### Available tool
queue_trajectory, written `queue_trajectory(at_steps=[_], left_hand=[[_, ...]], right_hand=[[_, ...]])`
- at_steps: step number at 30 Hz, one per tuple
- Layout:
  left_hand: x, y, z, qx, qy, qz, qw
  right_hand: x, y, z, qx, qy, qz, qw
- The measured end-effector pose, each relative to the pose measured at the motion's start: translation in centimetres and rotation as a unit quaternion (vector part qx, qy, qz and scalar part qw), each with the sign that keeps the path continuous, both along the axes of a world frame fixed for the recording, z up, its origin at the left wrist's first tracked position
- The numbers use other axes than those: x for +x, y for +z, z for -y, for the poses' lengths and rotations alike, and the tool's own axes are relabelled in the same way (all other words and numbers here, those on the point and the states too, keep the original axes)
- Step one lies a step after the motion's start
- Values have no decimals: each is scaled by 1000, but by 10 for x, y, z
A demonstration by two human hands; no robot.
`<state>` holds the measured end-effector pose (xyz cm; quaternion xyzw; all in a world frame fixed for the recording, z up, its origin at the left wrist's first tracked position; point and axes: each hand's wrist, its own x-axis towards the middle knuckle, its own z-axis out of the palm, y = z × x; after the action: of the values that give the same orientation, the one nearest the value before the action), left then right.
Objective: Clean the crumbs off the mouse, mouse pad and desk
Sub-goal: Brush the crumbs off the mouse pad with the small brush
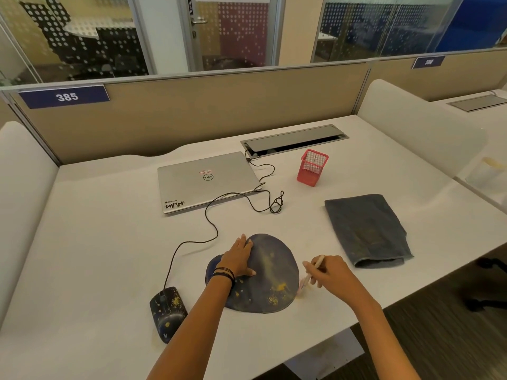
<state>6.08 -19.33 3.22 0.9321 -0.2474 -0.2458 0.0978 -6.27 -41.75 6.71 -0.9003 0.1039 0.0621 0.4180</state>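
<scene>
Left hand (238,259) presses pad (275,260); right hand (329,273) pinches brush (304,282).

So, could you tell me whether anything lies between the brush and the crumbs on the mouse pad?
Nothing visible does: the brush in the right hand sits at the mouse pad edge, beside the crumbs; the left hand presses elsewhere.

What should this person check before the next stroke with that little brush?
1. Mouse pad steadied: left hand lies flat on it. Ok.
2. Grip on the small brush: right hand pinches it. Ok.
3. Pad free of crumbs: yellow bits lie on its near part. Not ok.
4. Mouse clean: yellow specks on top. Not ok.
5. Brush tip touching the pad's edge: blurred. Cannot tell.
6. Folded grey cloth out of the way, to the right. Ok.
</scene>
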Motion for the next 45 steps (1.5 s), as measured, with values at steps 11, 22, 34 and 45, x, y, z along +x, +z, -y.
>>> queue_trajectory(at_steps=[11, 22, 34, 45], left_hand=[[-1, 1, 0, 12, -4, -2, 1000], [-2, 3, 0, 10, -4, -1, 1000], [-2, 2, -1, 13, -7, 2, 1000], [-1, 0, -1, 13, -8, 7, 1000]], right_hand=[[-2, -11, 0, 2, -3, 21, 1000], [17, 2, -15, 42, -10, 82, 996], [8, -4, -9, 41, -30, 53, 997], [-4, -10, -22, 108, -45, 113, 987]])
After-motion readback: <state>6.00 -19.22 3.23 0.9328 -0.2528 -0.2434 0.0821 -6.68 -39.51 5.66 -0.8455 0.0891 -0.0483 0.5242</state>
